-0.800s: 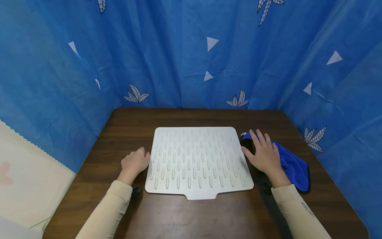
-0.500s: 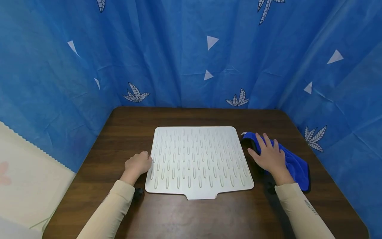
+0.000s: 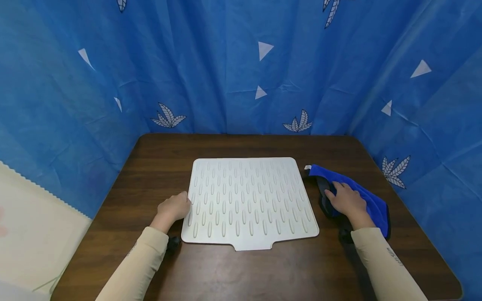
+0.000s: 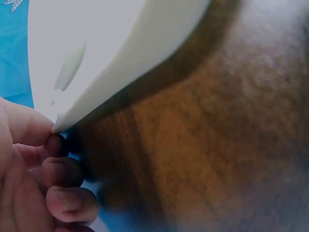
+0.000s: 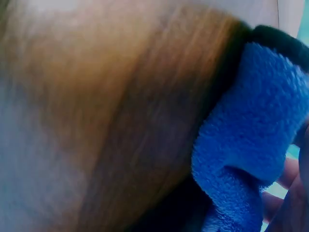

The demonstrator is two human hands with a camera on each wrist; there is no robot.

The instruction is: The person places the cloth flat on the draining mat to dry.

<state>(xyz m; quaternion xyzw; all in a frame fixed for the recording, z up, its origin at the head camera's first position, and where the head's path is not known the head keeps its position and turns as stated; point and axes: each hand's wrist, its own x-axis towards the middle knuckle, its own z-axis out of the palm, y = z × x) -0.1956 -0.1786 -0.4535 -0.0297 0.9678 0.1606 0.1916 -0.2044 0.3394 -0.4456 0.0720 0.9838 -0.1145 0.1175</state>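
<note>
Two beige sleeves (image 3: 137,261) are showing nearest, one on either side of the white mat (image 3: 242,200). The mat is resting on the tabletop (image 3: 248,276), its short tab facing the person, perhaps so that both sides are staying within reach. At the mat's left edge, the left hand (image 3: 173,207) is almost closed, pinching the rim between thumb (image 4: 29,123) and curled fingers, likely steadying it. Right of the mat and apart from it, the right hand (image 3: 348,200) is gripping a blue cloth (image 3: 375,209) with bent fingers; how tightly, I cannot tell. The cloth is folding and showing dark lining on the side facing the mat, presumably because the fingers are bunching it. Its white tag (image 3: 308,167) is lying just beside the mat's far right corner. Beyond the mat, a blue curtain (image 3: 211,62) is hanging behind the tabletop.
</note>
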